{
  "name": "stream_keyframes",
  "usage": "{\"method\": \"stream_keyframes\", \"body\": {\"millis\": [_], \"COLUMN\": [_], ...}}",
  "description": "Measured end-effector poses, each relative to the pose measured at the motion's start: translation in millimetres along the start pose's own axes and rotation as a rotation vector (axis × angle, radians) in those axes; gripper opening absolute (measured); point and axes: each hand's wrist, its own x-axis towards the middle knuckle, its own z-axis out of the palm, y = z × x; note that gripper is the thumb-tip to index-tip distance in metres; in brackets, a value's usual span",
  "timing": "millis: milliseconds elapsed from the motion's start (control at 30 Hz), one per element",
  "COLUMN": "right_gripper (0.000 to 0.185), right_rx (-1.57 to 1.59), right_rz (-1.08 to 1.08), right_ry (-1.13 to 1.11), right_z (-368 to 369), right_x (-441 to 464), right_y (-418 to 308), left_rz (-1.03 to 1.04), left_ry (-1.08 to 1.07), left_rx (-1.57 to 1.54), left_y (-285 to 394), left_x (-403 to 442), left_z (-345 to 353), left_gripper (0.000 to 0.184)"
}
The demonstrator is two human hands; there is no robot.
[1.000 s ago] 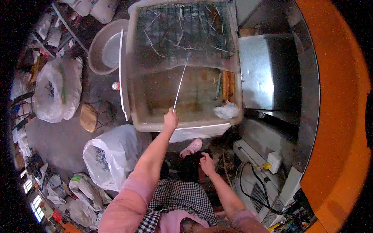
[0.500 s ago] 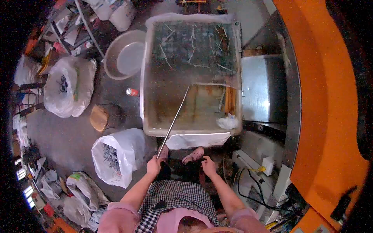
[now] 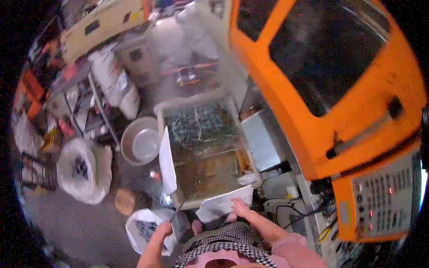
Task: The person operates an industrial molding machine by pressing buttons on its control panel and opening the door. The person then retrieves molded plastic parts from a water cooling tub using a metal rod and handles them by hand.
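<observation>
Presently the left hand (image 3: 164, 228) is grasping a thin rod (image 3: 182, 205), fingers closing around its lower end. The rod is extending forward and to the right from that hand, its long axis running obliquely toward the tub (image 3: 196, 204). It is crossing the tub's near left corner, with the dark far end lying over the brownish water; blur is hiding whether that tip is dipping in.

Clearly the left hand is the nearer one, since it is holding the rod; in this view it is overlapping the white bag (image 3: 131, 228). The right hand (image 3: 240, 207) is standing well apart from the rod, at the right part of the white panel (image 3: 221, 206) along the tub's front. No object is showing in it; whether its fingers are gripping the panel or only hovering, cannot tell.

Beyond the rod tip, a dark netted mass (image 3: 196, 121) is occupying the tub's far half, pale sticks lying across it.
</observation>
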Motion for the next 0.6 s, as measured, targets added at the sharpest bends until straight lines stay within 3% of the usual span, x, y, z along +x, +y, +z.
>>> {"method": "stream_keyframes", "body": {"millis": [33, 67, 100, 133, 167, 267, 400, 433, 467, 500, 533, 567, 600], "right_gripper": [0.044, 0.046, 0.047, 0.049, 0.048, 0.051, 0.052, 0.052, 0.052, 0.052, 0.052, 0.05, 0.048], "right_rx": [-0.2, -0.401, -0.271, -0.142, -0.137, -0.383, -0.497, -0.519, -0.385, -0.245, -0.258, -0.047, 0.16], "right_rz": [-0.056, -0.098, -0.042, 0.01, -0.006, -0.112, 0.007, 0.048, 0.06, 0.059, 0.079, 0.124, 0.158], "right_ry": [0.081, 0.155, 0.289, 0.422, 0.628, 1.155, 1.877, 1.904, 2.038, 2.167, 2.19, 2.116, 2.027], "right_z": [-6, -13, -36, -67, -94, -215, -327, -343, -357, -367, -375, -381, -385], "right_x": [0, -3, -8, -11, -9, -58, -131, -143, -153, -162, -167, -169, -168], "right_y": [1, -2, -14, -23, -26, -63, -101, -102, -102, -105, -104, -101, -97], "left_rz": [-0.017, 0.093, 0.205, 0.095, 0.129, 0.203, 0.301, 0.323, 0.165, 0.119, 0.102, 0.086, 0.143], "left_ry": [0.014, 0.067, 0.111, 0.032, 0.069, 0.117, 0.155, 0.168, 0.275, 0.325, 0.353, 0.382, 0.5], "left_rx": [-0.025, 0.017, 0.059, -0.021, -0.024, 0.067, 0.343, 0.411, 0.251, 0.136, 0.084, 0.031, 0.213], "left_y": [-7, -20, -32, -23, -39, -95, -127, -125, -87, -86, -83, -80, -73], "left_x": [-1, -5, -7, -26, -18, 15, 72, 81, 14, 17, 18, 19, 15], "left_z": [4, 13, 11, -5, -1, 31, 28, 16, -16, -19, -24, -29, -33], "left_gripper": [0.031, 0.032, 0.033, 0.032, 0.029, 0.026, 0.022, 0.021, 0.018, 0.017, 0.017, 0.016, 0.017]}}
